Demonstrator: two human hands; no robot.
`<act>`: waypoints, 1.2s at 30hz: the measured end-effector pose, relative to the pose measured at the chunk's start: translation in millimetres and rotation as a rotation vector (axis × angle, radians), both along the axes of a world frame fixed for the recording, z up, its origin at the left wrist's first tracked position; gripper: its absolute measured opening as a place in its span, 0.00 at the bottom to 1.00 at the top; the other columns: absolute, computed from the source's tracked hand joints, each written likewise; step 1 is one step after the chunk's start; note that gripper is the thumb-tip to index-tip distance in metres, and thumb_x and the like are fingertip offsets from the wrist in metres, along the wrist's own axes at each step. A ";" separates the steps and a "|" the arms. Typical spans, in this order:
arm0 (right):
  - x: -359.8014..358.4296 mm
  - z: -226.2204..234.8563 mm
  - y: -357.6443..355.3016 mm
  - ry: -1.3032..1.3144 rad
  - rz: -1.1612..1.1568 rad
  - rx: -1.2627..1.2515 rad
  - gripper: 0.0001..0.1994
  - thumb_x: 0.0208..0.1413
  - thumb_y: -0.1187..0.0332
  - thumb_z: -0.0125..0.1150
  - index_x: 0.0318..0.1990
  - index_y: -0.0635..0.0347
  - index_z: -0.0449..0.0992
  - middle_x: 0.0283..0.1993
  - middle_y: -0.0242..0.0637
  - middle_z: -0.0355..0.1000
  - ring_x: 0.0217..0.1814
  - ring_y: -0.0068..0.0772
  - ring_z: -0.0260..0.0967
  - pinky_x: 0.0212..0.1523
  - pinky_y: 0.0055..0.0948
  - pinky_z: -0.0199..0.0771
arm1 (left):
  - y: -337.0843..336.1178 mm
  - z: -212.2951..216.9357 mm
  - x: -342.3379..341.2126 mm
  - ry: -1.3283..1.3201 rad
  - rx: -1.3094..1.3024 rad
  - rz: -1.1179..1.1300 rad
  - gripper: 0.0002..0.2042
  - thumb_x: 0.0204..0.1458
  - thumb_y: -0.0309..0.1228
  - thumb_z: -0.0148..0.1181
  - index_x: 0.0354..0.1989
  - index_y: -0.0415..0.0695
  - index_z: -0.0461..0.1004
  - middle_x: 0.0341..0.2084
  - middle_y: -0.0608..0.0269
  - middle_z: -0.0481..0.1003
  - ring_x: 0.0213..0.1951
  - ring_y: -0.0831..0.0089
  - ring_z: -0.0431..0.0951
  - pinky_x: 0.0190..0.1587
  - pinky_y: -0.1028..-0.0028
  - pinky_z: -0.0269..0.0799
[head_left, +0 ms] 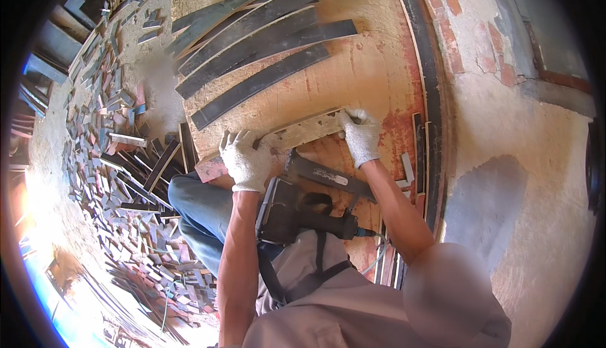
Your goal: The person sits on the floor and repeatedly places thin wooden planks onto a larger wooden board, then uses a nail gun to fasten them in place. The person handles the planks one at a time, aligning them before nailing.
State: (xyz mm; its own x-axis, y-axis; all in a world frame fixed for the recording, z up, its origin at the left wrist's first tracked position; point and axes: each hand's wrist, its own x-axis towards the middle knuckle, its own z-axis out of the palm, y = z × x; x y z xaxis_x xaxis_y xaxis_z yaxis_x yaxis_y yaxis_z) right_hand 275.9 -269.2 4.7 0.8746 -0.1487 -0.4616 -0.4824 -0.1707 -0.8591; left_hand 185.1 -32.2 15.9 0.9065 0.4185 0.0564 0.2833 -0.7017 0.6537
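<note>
Both my hands wear white knitted gloves. My left hand point(245, 160) is on the left end of a short wooden strip point(309, 131), its fingers bent over the edge. At the other end, my right hand point(362, 136) pinches the strip between thumb and fingers. The strip's upper face looks pale and stained. Just below it, against my lap, rests a black nail gun point(300, 212) with a long magazine point(331, 176) pointing right and a hose at its handle. Under the strip lies a large wooden board point(372, 64).
Several dark wooden strips point(259, 89) lie side by side on the board's far part. A long dark beam point(424, 64) runs along its right edge. Heaps of wood offcuts point(101, 127) cover the floor at left. A worn brick-and-plaster surface point(486, 102) is at right.
</note>
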 end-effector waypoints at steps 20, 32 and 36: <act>-146.6 107.8 7.2 0.302 0.993 -0.506 0.54 0.44 0.61 0.70 0.75 0.70 0.42 0.43 0.61 0.77 0.48 0.62 0.77 0.49 0.49 0.77 | -1.9 3.3 4.0 0.035 0.014 0.029 0.06 0.42 0.36 0.71 0.24 0.49 0.83 0.27 0.63 0.80 0.38 0.59 0.77 0.57 0.59 0.65; -41.9 182.5 -63.9 0.429 0.476 -0.109 0.17 0.62 0.64 0.60 0.20 0.58 0.70 0.18 0.32 0.68 0.21 0.25 0.68 0.27 0.29 0.68 | -1.6 8.2 0.5 0.095 -0.022 0.040 0.06 0.45 0.36 0.70 0.26 0.48 0.82 0.28 0.63 0.80 0.40 0.59 0.77 0.65 0.55 0.59; -29.1 175.9 -59.0 0.433 0.378 -0.068 0.15 0.58 0.69 0.62 0.19 0.56 0.68 0.16 0.35 0.66 0.17 0.31 0.66 0.24 0.32 0.67 | -2.6 9.0 1.7 0.059 0.011 0.030 0.07 0.44 0.36 0.70 0.25 0.48 0.81 0.27 0.64 0.80 0.39 0.59 0.76 0.60 0.57 0.62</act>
State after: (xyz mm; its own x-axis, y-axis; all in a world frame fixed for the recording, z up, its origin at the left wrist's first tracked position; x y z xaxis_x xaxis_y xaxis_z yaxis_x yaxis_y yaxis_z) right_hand 246.8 -328.3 180.6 0.6063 0.0951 -0.7896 -0.6824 -0.4477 -0.5779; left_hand 186.8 -34.8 24.9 0.8955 0.4450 0.0078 0.3420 -0.6992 0.6278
